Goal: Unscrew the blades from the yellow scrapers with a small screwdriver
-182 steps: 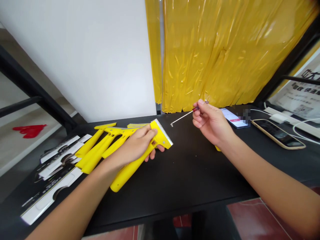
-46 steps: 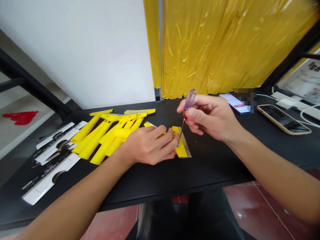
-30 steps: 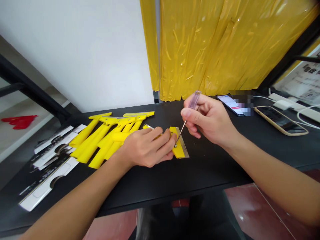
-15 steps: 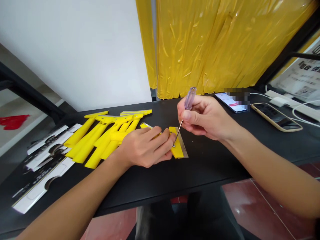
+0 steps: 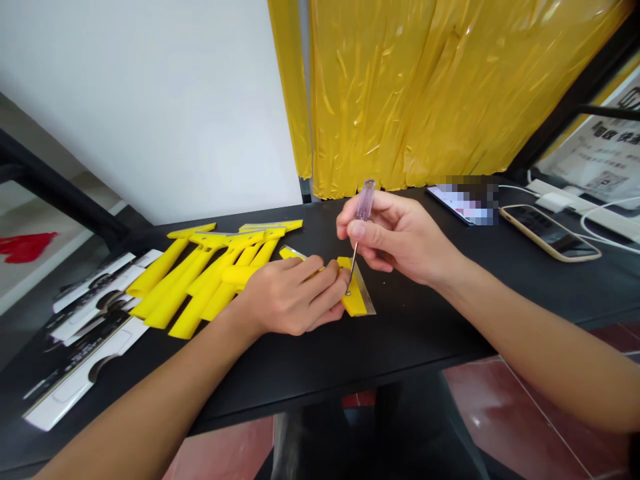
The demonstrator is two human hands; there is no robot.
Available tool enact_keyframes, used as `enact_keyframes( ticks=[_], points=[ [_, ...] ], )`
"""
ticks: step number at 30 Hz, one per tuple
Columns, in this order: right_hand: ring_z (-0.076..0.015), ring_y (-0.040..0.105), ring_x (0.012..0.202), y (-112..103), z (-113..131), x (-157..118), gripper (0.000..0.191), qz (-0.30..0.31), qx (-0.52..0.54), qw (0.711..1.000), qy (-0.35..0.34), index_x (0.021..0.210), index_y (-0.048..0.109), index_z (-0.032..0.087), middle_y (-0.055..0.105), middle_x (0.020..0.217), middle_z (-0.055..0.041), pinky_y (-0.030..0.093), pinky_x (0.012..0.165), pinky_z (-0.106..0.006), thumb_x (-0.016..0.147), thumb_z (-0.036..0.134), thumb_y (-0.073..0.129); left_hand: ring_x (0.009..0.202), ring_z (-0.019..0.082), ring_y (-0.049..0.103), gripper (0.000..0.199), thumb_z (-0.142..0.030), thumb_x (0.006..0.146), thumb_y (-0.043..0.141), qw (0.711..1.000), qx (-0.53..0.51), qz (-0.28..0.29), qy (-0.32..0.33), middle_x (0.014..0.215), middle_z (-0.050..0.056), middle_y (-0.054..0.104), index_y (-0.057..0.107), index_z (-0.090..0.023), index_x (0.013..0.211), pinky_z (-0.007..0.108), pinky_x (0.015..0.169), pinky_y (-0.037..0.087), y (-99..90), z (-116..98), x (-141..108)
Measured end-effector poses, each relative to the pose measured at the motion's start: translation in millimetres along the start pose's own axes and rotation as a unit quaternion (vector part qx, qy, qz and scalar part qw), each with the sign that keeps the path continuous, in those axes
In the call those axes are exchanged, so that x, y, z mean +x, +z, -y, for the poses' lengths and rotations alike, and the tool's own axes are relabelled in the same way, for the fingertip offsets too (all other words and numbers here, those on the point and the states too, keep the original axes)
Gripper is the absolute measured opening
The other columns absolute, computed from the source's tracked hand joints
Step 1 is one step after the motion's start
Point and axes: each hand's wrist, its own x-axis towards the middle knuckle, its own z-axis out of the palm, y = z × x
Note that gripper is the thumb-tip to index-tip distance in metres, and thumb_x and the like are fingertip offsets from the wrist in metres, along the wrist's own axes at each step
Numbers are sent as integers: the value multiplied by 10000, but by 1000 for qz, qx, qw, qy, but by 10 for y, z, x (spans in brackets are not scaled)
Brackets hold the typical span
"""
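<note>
Near field, centre of frame: the left hand [image 5: 290, 297] lies palm down on a flat yellow plastic scraper [image 5: 356, 300], its fingers [image 5: 325, 283] curled together and pressing the scraper against the tabletop. The scraper's head sticks out just past the fingertips, with a thin steel blade [image 5: 369, 300] along its far edge; the handle's run under the palm cannot be traced. The right hand [image 5: 395, 237] is raised just above, thumb and fingers pinching a small screwdriver with a clear purple handle [image 5: 365, 200]. Its thin steel shaft [image 5: 353, 261] points down, the tip at the scraper's head beside the left fingertips; actual contact cannot be confirmed.

Handling, judged: the plastic looks light and fairly stiff. Safest hold is by the handle or mid-body, away from the blade, which may be sharp.

Further left, a pile of matching yellow scrapers [image 5: 200, 280] lies on the black tabletop [image 5: 400, 340], with white-and-black packaging cards [image 5: 85, 393] beyond them at lower left. Upper right: a gold-rimmed smartphone [image 5: 550, 233], a partly pixelated phone [image 5: 450, 200] and a white power strip [image 5: 565, 197]. Furthest, a shiny yellow plastic curtain [image 5: 400, 100] hangs beside a white wall [image 5: 150, 100].
</note>
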Motion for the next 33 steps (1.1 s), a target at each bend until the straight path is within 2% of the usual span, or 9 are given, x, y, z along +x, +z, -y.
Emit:
enact_keyframes(
  ticks=[4, 9, 12, 16, 20, 24, 28, 31, 33],
  points=[
    [-62, 595, 486, -48, -6, 11, 225, 59, 54, 996, 34, 996, 644, 168, 701, 812, 7, 490, 399, -166, 885, 334, 747, 801, 200, 712, 286, -325, 926, 653, 1000, -9, -8, -10, 904, 70, 758, 680, -101, 1103, 288, 579, 540, 25, 8, -28],
    [-96, 671, 606, -112, -2, 36, 249, 57, 79, 994, 54, 1032, 665, 147, 727, 865, -18, 610, 531, -219, 884, 327, 752, 791, 201, 701, 273, -300, 912, 658, 1000, -12, -4, -20, 950, 79, 760, 672, -108, 1105, 298, 586, 535, 24, 32, -46],
    [-106, 674, 568, -116, -18, 38, 216, 41, 64, 996, 48, 917, 631, 153, 727, 795, -4, 606, 499, -225, 859, 299, 779, 785, 207, 700, 301, -315, 904, 671, 1000, -20, -4, -18, 924, 80, 754, 667, -92, 1106, 306, 583, 537, 15, 26, -39],
    [-108, 652, 486, -95, -56, 34, 322, 40, 48, 997, 41, 839, 543, 181, 711, 722, 26, 566, 431, -209, 795, 308, 835, 784, 198, 698, 277, -312, 921, 646, 999, -30, 2, -21, 911, 68, 748, 668, -104, 1102, 299, 591, 541, 21, -26, -2],
    [-97, 634, 446, -65, -86, 32, 339, 52, 40, 996, 55, 1032, 570, 202, 699, 720, 47, 556, 425, -199, 831, 342, 803, 753, 184, 688, 213, -294, 938, 609, 999, -45, 5, -28, 835, 43, 728, 671, -130, 1060, 289, 585, 531, 37, -75, 35],
    [-94, 650, 523, -53, -70, 28, 294, 49, 46, 996, 64, 1055, 611, 182, 696, 783, 12, 583, 475, -208, 931, 441, 673, 739, 187, 681, 179, -255, 922, 610, 997, -49, 12, -50, 810, 37, 716, 663, -127, 1035, 294, 589, 528, 43, -79, 41],
    [-104, 640, 524, -74, -54, 29, 341, 61, 42, 996, 57, 1206, 568, 222, 711, 811, 7, 592, 477, -235, 939, 408, 672, 731, 187, 672, 178, -245, 923, 599, 996, -59, 14, -59, 795, 36, 708, 659, -120, 1035, 293, 580, 522, 36, -92, 51],
    [-109, 641, 566, -88, -72, 36, 267, 52, 28, 996, 60, 1011, 580, 192, 697, 785, 5, 583, 477, -224, 893, 377, 733, 721, 185, 665, 168, -251, 923, 606, 996, -73, 15, -47, 787, 37, 699, 657, -120, 1015, 292, 573, 515, 36, -115, 66],
    [-117, 648, 614, -91, -91, 43, 301, 31, 25, 998, 51, 898, 545, 191, 672, 772, 13, 564, 464, -206, 838, 355, 790, 724, 188, 666, 177, -259, 922, 612, 996, -80, 16, -45, 787, 38, 697, 654, -116, 1018, 293, 569, 514, 42, -125, 70]
  ],
)
